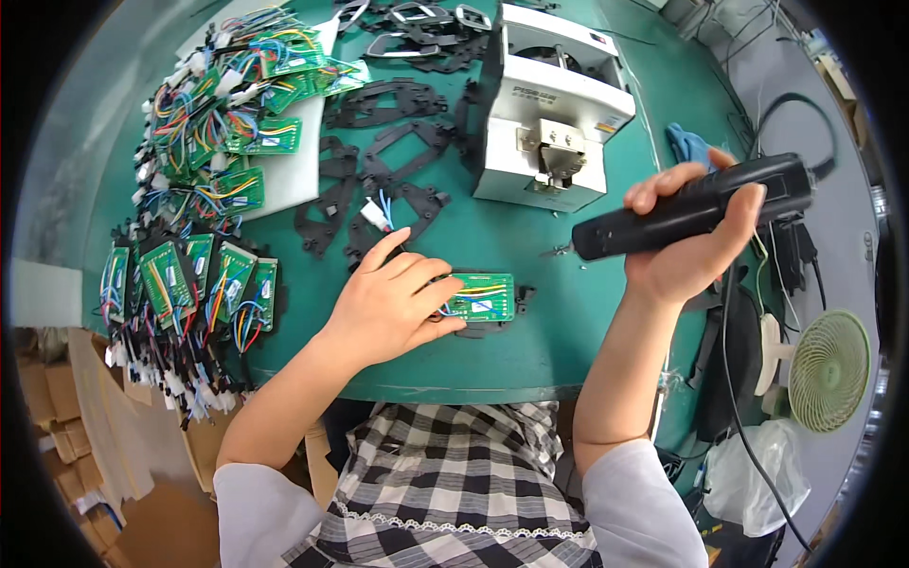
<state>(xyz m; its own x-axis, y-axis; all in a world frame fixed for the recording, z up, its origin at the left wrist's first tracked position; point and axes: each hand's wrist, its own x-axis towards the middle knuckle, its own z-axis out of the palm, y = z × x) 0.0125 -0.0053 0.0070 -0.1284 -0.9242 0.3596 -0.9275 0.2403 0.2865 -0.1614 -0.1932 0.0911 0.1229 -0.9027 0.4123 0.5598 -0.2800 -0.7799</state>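
Observation:
My right hand (686,251) is wrapped round a black electric screwdriver (653,216), raised over the right side of the table. Its thin bit points left, toward the screw feeder. My left hand (393,308) grips the left end of a green circuit board (488,297) with coloured wires, thumb at the near edge and fingers over the top. Under the board, part of a black plastic frame shows at its right end and near edge. Beyond my outstretched left index finger lies a white connector (376,214) on blue wires.
A white screw feeder (554,114) stands at the back, with loose screws before it. Black plastic frames (407,147) lie left of it. Wired circuit boards (275,137) are heaped at the left, several on white foam (295,175). A green fan (828,371) is at the right.

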